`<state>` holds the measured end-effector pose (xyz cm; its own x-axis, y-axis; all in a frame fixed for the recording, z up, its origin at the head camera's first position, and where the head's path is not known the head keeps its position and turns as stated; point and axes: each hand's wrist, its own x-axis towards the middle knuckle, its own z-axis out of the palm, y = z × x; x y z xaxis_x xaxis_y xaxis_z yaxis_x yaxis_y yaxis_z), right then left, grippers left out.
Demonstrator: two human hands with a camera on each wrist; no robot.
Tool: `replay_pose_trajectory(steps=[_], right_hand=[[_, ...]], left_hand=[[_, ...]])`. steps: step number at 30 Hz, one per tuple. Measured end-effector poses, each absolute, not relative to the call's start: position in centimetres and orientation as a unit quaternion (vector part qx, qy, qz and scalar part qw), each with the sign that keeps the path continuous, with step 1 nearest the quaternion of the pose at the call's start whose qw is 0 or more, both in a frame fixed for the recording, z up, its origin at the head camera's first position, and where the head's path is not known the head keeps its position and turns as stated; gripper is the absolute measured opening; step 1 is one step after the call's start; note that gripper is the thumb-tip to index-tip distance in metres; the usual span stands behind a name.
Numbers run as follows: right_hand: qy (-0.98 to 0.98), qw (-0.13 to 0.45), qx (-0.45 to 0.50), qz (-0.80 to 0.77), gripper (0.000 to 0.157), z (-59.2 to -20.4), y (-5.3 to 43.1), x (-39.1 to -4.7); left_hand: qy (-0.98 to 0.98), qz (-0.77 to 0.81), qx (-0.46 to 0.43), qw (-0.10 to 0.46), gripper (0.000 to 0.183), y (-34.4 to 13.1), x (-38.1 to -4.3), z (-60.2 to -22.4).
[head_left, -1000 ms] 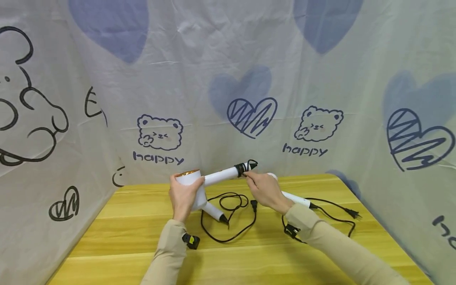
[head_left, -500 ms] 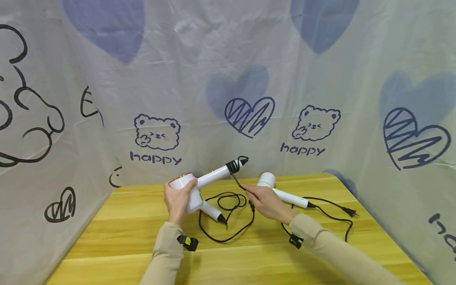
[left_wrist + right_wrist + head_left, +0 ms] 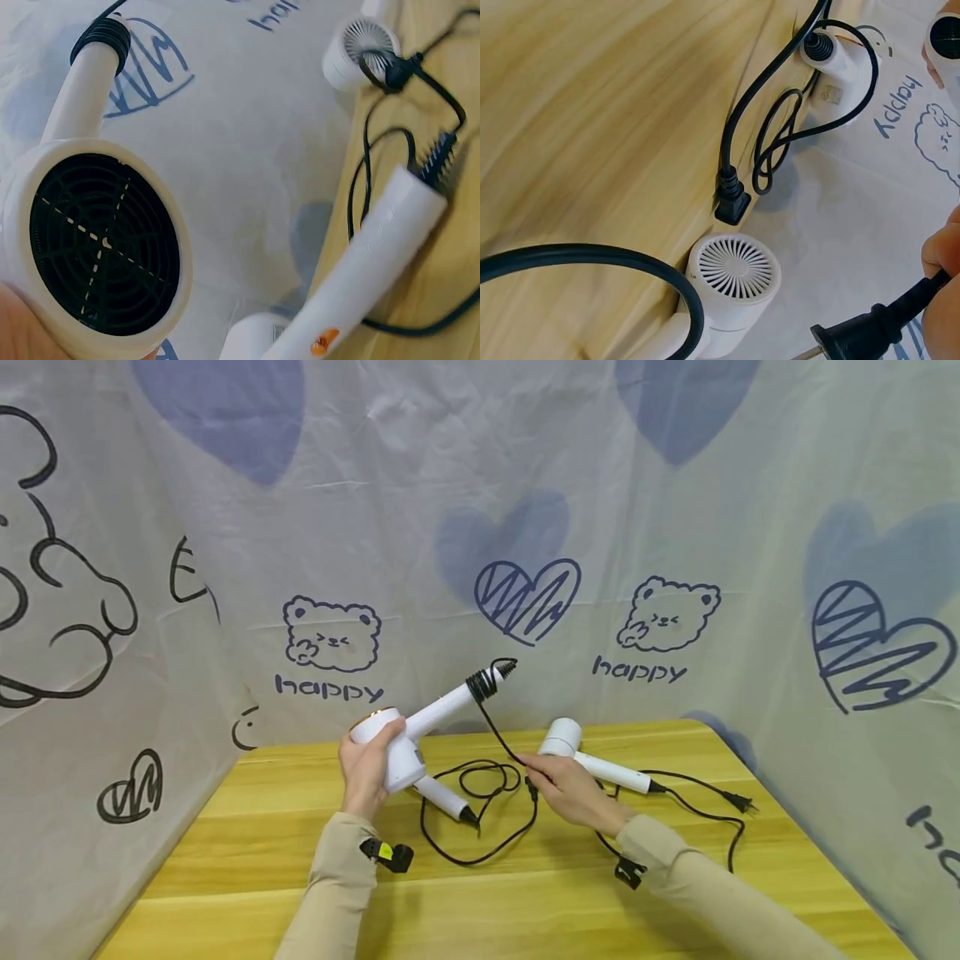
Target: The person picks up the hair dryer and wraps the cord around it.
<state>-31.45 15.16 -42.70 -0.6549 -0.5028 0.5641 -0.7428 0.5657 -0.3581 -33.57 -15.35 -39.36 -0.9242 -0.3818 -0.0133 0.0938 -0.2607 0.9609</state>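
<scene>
Nearest are two beige sleeves (image 3: 738, 893), with a small black device (image 3: 386, 855) at the left wrist, reaching over a yellow wood-grained tabletop (image 3: 510, 914). The right grip (image 3: 572, 791) pinches a black cord (image 3: 497, 730) close to its plug (image 3: 866, 330), which juts past the fingers with a metal prong showing. That cord slants up to several tight turns wound around the handle of a white hair dryer (image 3: 405, 762), with a small loop by the handle's black tip. The left grip (image 3: 363, 774) is wrapped around the dryer's body, holding it above the tabletop, handle tilted up to the right; its round dark grille (image 3: 105, 244) faces the left wrist camera. Just beyond and below, a second white dryer (image 3: 442, 797) is partly hidden, its loosely looped cord (image 3: 517, 839) on the tabletop. Past the right grip lies a third white dryer (image 3: 615, 773), its cord trailing right to a two-pronged plug. Farthest hangs a pale cloth backdrop (image 3: 427, 468) with hearts, bears and "happy".
</scene>
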Motion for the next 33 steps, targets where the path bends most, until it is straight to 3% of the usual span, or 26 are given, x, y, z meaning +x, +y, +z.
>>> replay_pose_trajectory(steps=[7,14,25,29,33], right_hand=[[-0.855,0.104,0.3,0.409,0.027,-42.7,16.0,-33.0],[-0.857,-0.001,0.252,0.45,0.025,-42.0,17.2,-35.0],[-0.908,0.024,0.23,0.35,0.024,-39.1,18.6,-38.0],[-0.92,0.049,0.213,0.324,0.013,-37.0,18.9,-38.3],[-0.927,0.051,0.227,0.293,0.021,-35.3,18.8,-38.2]], left_hand=[[-0.573,-0.802,0.106,0.134,0.066,-15.6,-33.6,-39.0],[-0.584,-0.804,0.095,0.064,0.066,-15.5,-33.3,-39.1],[-0.654,-0.756,0.02,-0.031,0.062,-15.2,-33.1,-39.9],[-0.686,-0.726,0.005,-0.041,0.064,-15.2,-33.2,-40.0],[-0.737,-0.675,-0.015,-0.032,0.071,-15.2,-33.3,-39.7]])
